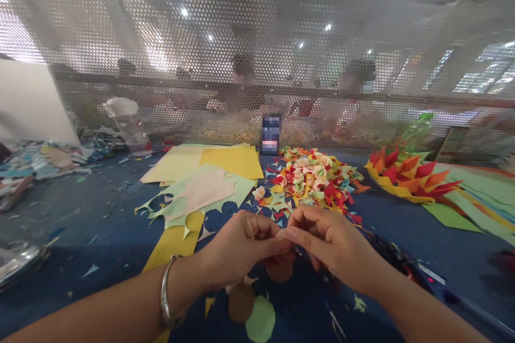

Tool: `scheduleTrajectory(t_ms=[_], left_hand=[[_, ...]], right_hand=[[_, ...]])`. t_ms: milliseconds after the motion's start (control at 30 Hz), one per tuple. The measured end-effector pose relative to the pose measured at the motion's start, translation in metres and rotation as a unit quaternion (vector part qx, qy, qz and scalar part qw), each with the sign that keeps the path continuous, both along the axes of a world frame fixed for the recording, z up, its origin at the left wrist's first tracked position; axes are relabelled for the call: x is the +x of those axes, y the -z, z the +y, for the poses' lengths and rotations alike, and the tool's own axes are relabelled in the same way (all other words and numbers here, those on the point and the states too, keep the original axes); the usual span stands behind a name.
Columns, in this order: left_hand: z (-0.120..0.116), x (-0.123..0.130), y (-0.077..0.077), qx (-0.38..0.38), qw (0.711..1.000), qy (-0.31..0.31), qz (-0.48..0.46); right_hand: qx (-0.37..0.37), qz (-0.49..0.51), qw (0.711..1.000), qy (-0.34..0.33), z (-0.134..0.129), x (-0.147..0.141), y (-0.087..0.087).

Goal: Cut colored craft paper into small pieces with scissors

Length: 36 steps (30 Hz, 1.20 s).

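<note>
My left hand (257,241) and my right hand (322,233) meet above the dark blue table, thumbs and fingers pinched together. Between the fingertips is a small pale piece of paper (284,233), mostly covered by my fingers. A brownish-pink paper disc (280,270) shows just under my left fingertips; whether it is touched I cannot tell. Nearer me lie a brown paper disc (241,303) and a light green paper disc (260,320), overlapping. Beyond my hands rises a heap of small folded paper pieces (317,174) in red, yellow, orange, pink and green.
Sheets of yellow paper (233,161) and cut-out green and pink leftovers (205,193) lie ahead. A phone (271,134) stands upright against the perforated metal screen (181,53). To the right is a spiky red-orange paper piece (410,177); at left, a white cup (129,126).
</note>
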<state>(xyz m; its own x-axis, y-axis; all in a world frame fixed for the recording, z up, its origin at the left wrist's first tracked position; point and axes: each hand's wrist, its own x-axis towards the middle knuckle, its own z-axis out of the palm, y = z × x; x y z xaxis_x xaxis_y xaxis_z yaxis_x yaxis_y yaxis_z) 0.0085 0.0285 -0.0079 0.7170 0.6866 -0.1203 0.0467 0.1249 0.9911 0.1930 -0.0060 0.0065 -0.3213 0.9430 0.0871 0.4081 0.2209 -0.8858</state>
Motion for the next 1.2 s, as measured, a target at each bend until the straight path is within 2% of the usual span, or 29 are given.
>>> scheduleTrajectory(t_ms=[233, 333, 500, 667, 833, 933, 1067, 1133, 1200], left_hand=[[-0.007, -0.001, -0.006, 0.101, 0.994, 0.015, 0.049], [-0.008, 0.0, -0.007, 0.121, 0.992, 0.0, 0.041], [-0.008, 0.004, -0.002, 0.098, 0.994, -0.052, -0.007], [-0.011, 0.007, -0.004, 0.071, 0.996, -0.055, -0.015], [-0.016, 0.002, -0.012, 0.077, 0.995, -0.038, 0.053], [-0.016, -0.001, -0.013, 0.118, 0.988, -0.037, 0.096], [-0.011, -0.009, -0.011, 0.174, 0.966, -0.068, 0.179], [-0.008, -0.015, -0.009, 0.189, 0.951, -0.073, 0.232], [-0.005, -0.022, -0.006, 0.246, 0.925, -0.065, 0.283]], right_hand=[[0.033, -0.008, 0.999, 0.009, -0.001, 0.002, -0.001], [0.052, -0.019, 0.998, 0.008, -0.002, 0.002, -0.001], [0.103, -0.05, 0.993, 0.024, -0.002, 0.0, -0.001], [0.121, -0.044, 0.992, 0.009, -0.003, -0.002, -0.001], [0.123, -0.027, 0.992, -0.005, -0.004, -0.004, -0.002], [0.111, -0.037, 0.993, 0.0, -0.004, -0.005, -0.001], [0.083, -0.076, 0.994, 0.003, -0.002, -0.007, 0.004], [0.1, -0.102, 0.99, 0.003, -0.001, -0.009, 0.005], [0.129, -0.127, 0.984, 0.004, 0.0, -0.011, 0.007]])
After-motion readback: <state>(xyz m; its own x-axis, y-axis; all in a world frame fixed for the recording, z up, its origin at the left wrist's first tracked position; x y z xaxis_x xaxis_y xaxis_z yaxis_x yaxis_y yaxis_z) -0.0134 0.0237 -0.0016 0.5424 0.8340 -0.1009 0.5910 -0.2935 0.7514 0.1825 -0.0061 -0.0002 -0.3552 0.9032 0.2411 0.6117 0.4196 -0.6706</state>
